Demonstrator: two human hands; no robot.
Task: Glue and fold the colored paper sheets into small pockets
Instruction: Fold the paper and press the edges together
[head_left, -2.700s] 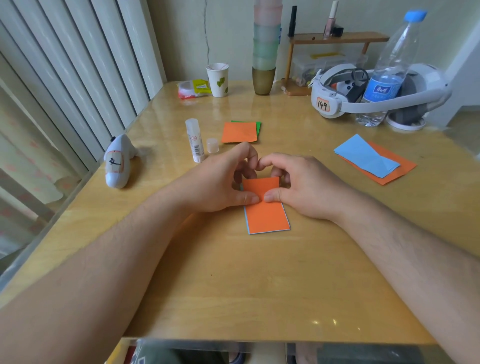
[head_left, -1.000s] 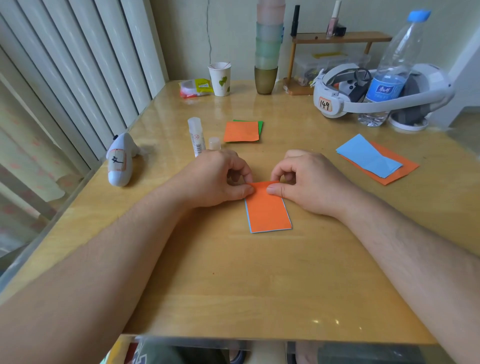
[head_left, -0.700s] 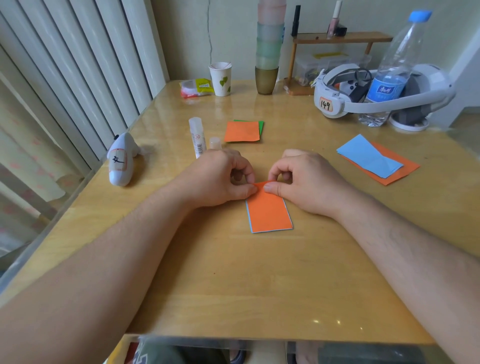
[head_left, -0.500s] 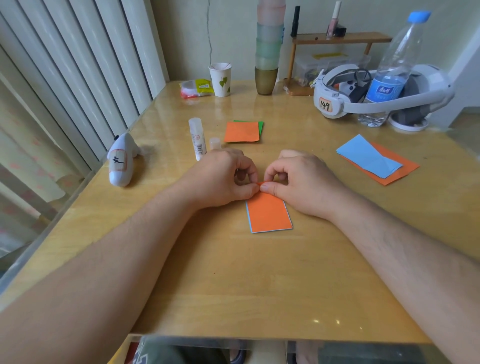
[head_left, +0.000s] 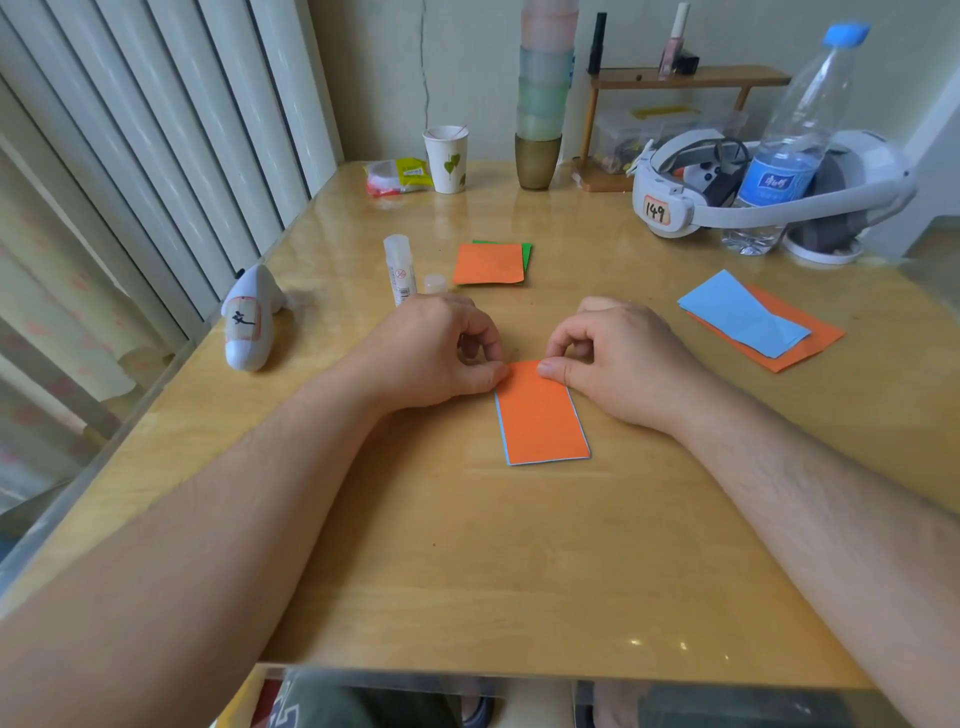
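An orange folded paper (head_left: 541, 415) with a thin blue edge lies flat on the wooden table (head_left: 467, 561), long side pointing away from me. My left hand (head_left: 434, 353) has curled fingers and pinches the paper's far left corner under its thumb. My right hand (head_left: 621, 356), also curled, pinches the far right corner. The far edge between the two thumbs is bare. A glue stick (head_left: 400, 270) stands upright beyond my left hand, its cap (head_left: 435, 283) beside it.
An orange folded piece on a green one (head_left: 489, 263) lies behind the hands. A blue sheet (head_left: 740, 312) rests on an orange sheet (head_left: 815, 340) at right. A white whale-shaped object (head_left: 249, 322) sits left. Paper cup (head_left: 448, 158), stacked cups (head_left: 543, 93), headset (head_left: 727, 197) and bottle (head_left: 795, 140) line the back.
My thumbs met at the middle of the paper's far edge half a second ago and have slid apart to its two corners. The paper now lies flatter.
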